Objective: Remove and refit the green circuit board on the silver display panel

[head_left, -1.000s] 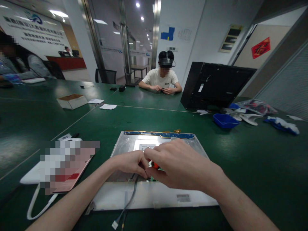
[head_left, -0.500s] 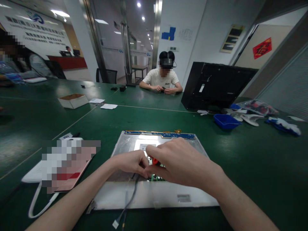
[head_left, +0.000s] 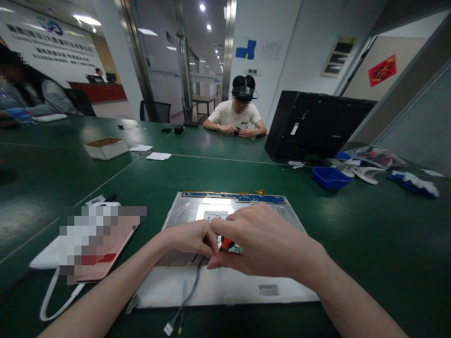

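Note:
A flat display panel (head_left: 243, 287) with a silver and white back lies in front of me, a blue circuit strip (head_left: 260, 199) along its far edge. My right hand (head_left: 271, 239) is closed around a screwdriver (head_left: 226, 243) with a red-and-black handle; its tip is hidden. Below it shows a bit of a green circuit board (head_left: 237, 249), mostly covered by my hands. Close by, my left hand (head_left: 197, 236) is pinched at the board's left side; what its fingertips hold is hidden. A dark cable (head_left: 193, 288) runs from under them over the panel's near edge, ending in a white connector (head_left: 168, 328).
To the left lie a pink phone (head_left: 121, 237) and a white device with a white cable (head_left: 45, 305). Farther off are an open box (head_left: 106, 149), a blue tray (head_left: 331, 178), a large black monitor (head_left: 317, 126) and gloves (head_left: 414, 183). Across the table sits a person (head_left: 235, 115).
My right hand has shifted and turned slightly over the board, so more of the screwdriver's handle shows and less of the board. My left hand stays almost still.

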Available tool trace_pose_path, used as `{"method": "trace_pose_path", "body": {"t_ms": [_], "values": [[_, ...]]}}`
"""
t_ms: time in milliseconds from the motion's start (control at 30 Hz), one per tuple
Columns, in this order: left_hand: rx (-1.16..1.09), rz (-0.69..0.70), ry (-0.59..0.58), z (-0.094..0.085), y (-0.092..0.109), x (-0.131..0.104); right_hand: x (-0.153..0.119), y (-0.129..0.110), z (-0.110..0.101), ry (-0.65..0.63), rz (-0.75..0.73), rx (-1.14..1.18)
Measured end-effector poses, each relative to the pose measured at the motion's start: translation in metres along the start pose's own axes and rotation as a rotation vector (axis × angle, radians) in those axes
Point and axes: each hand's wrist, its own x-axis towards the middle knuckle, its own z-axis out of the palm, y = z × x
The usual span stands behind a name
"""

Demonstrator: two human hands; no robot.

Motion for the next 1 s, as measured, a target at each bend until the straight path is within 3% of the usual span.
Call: {"method": "trace_pose_path", "body": {"t_ms": [333,733,1000], "values": [[-0.051,0.049,-0.012,0.0005,-0.0030,0.0005,-0.0002,-0.0020,0.0022,0.025,-0.012,0.002],[-0.025,-0.013,-0.004,0.0002,-0.0012,0.0014,-0.0001,-0.0007,0.0017,0.015,0.021,-0.010],[-0.061,0.039,-0.001,0.0018,-0.0076,0.0012,-0.0015,-0.0013,0.0027,0.027,-0.020,0.009]]}}
